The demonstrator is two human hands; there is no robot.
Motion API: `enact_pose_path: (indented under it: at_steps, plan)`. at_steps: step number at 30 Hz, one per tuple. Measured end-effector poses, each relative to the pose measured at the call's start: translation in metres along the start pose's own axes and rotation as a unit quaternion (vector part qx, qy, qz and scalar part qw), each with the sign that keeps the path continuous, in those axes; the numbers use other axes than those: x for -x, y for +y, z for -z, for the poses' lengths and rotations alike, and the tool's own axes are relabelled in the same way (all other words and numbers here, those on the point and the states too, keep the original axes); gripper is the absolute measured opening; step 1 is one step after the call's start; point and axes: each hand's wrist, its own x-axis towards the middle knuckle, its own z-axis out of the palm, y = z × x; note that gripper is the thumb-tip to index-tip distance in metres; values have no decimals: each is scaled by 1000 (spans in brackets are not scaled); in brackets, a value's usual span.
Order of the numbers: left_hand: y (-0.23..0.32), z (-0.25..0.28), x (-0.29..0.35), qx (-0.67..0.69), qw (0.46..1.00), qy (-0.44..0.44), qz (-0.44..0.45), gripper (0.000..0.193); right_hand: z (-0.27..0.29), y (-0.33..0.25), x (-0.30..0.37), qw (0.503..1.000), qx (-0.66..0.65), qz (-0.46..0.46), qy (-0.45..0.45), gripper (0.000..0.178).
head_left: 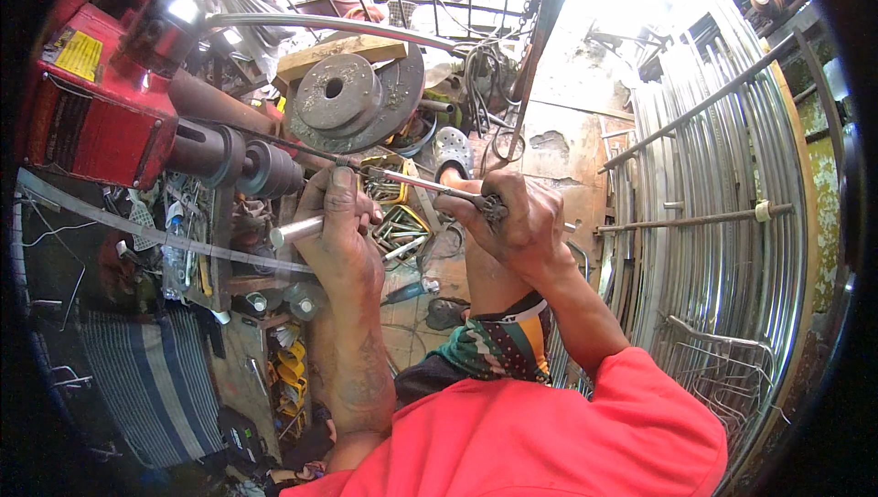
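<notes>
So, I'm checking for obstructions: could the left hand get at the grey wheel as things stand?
Probably, if the left hand releases the silver rod it grips; the grey wheel looks close, its front mostly uncovered.

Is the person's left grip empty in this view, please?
No, the left grip is closed around a metal rod, whose blunt end sticks out to the left.

A: where's this cam sitting?
B: on the wearer's head, left one of two side-by-side fisheyes, looking down and forward past the red shirt. left hand and right hand are pretty close.
A: how wide?
B: super wide, reaches metal rods along the floor's right edge.
</notes>
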Motion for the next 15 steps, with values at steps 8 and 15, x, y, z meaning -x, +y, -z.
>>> enact_pose_path:
  at_steps: [8,15]
  plan:
    - [2,-3,-9,-6,1000,-16,5,18,4,4,-6,999,2,31,-32,42]
    - [-12,-10,-20,-101,995,8,21,22,3,-5,-22,981,-19,-153,-117,42]
